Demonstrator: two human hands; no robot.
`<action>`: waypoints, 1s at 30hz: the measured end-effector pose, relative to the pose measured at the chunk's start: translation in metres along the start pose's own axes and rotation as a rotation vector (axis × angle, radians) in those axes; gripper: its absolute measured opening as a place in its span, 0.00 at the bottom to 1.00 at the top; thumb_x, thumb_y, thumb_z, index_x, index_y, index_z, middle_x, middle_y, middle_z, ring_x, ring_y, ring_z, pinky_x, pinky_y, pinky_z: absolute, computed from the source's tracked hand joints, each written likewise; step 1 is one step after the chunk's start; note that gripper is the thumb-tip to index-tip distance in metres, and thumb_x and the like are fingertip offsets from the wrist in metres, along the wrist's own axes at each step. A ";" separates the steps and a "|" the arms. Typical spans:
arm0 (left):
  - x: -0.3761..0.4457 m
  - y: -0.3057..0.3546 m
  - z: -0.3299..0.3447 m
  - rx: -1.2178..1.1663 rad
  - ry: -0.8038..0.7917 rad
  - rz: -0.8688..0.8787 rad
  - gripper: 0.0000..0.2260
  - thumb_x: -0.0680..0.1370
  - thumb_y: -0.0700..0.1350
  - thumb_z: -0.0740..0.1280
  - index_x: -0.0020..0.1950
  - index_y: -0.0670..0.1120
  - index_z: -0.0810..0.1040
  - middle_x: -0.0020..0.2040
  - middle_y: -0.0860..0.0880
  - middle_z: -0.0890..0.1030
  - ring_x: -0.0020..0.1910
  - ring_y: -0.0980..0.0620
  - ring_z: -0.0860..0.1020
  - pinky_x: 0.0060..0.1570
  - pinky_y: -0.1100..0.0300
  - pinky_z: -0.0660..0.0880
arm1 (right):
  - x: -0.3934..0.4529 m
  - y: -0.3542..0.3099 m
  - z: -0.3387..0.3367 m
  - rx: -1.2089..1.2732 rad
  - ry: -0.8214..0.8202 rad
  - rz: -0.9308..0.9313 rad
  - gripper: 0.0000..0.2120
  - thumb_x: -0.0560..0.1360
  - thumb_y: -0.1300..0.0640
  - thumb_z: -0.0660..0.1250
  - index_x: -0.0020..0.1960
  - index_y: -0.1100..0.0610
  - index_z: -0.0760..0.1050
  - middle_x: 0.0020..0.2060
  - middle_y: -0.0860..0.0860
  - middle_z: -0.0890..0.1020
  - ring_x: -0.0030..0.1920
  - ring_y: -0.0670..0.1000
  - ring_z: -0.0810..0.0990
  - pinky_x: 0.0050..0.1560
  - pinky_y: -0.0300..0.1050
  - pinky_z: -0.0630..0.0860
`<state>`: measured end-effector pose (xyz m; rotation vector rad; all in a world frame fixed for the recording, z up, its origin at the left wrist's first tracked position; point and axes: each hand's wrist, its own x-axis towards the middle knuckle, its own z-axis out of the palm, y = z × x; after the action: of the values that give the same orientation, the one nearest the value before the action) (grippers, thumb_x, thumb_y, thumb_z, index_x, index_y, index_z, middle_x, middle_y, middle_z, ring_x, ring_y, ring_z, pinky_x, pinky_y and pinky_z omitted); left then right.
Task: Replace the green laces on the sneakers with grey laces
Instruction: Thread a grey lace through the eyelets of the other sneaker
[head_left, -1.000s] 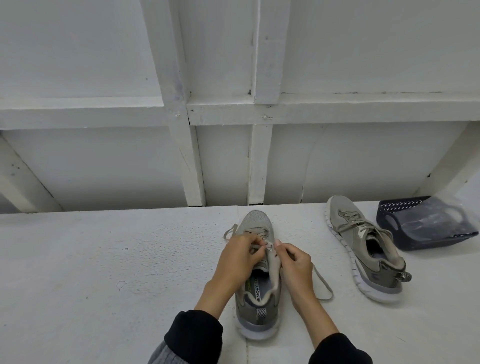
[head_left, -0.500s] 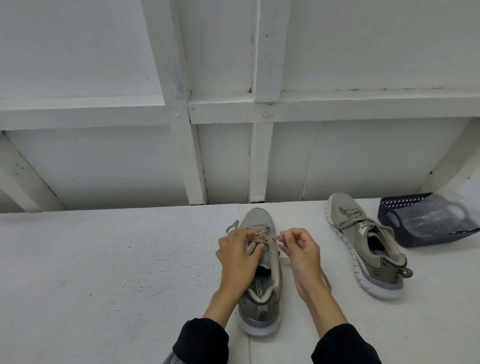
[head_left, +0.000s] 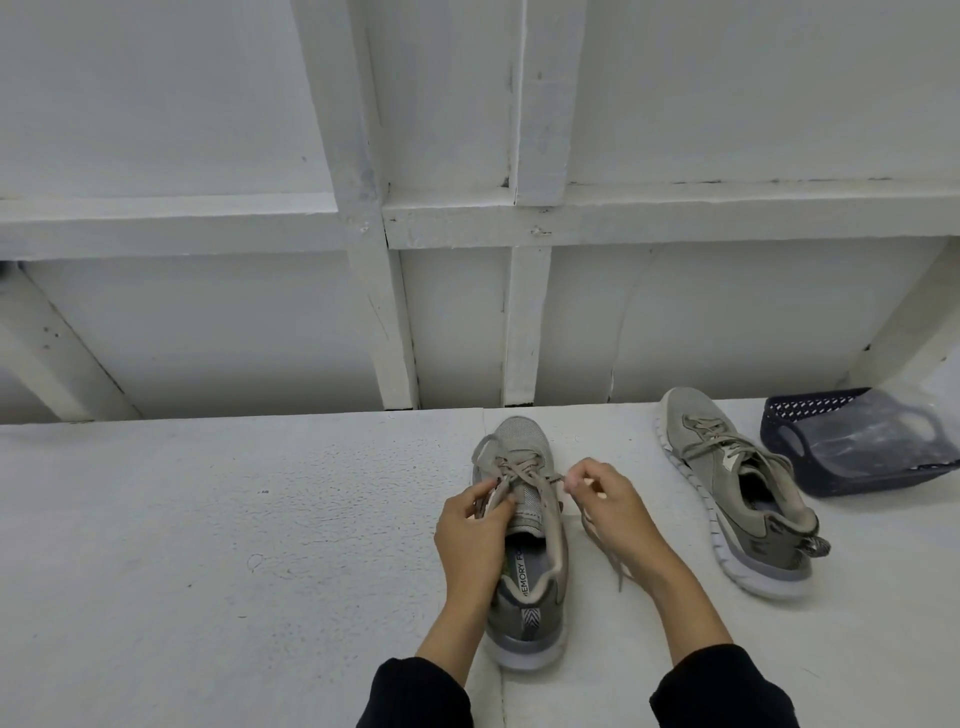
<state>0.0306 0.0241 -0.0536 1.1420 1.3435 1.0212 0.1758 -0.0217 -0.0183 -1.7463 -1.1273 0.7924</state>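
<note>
Sneaker (head_left: 524, 545) sits near the white tabletop's (head_left: 208, 545) front edge, below a white panelled wall (head_left: 208, 322); left hand (head_left: 475, 530) fingers grip its tongue, right hand (head_left: 605, 499) fingers pinch the lace (head_left: 550, 479).

I see two bare forearms reaching up from 6 o'clock. The left sleeve (head_left: 415, 693) at 7 o'clock and the right sleeve (head_left: 722, 688) at 5 o'clock are black and pushed up short of the wrists, the cuffs bunched in soft folds.
</note>
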 end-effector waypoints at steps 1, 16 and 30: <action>0.000 -0.001 0.000 -0.010 0.004 0.000 0.11 0.73 0.45 0.74 0.55 0.53 0.84 0.51 0.55 0.82 0.51 0.60 0.79 0.45 0.70 0.72 | 0.000 -0.003 0.000 0.257 0.035 0.029 0.12 0.81 0.59 0.58 0.39 0.56 0.70 0.46 0.50 0.81 0.44 0.49 0.75 0.47 0.38 0.70; 0.003 -0.006 0.001 -0.022 -0.006 0.027 0.11 0.76 0.42 0.71 0.56 0.53 0.83 0.52 0.55 0.82 0.53 0.58 0.79 0.49 0.68 0.73 | -0.002 0.009 -0.003 0.720 0.045 0.134 0.12 0.80 0.55 0.60 0.40 0.59 0.74 0.37 0.52 0.80 0.30 0.44 0.71 0.30 0.36 0.66; 0.001 -0.004 0.001 -0.028 -0.009 -0.014 0.14 0.74 0.38 0.69 0.53 0.55 0.84 0.51 0.57 0.83 0.53 0.57 0.79 0.56 0.58 0.77 | 0.007 0.023 0.018 0.584 0.128 0.364 0.13 0.82 0.57 0.58 0.39 0.57 0.65 0.27 0.51 0.68 0.26 0.48 0.67 0.24 0.39 0.65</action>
<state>0.0312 0.0245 -0.0576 1.1136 1.3244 1.0200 0.1713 -0.0138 -0.0468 -1.4803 -0.4242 1.0826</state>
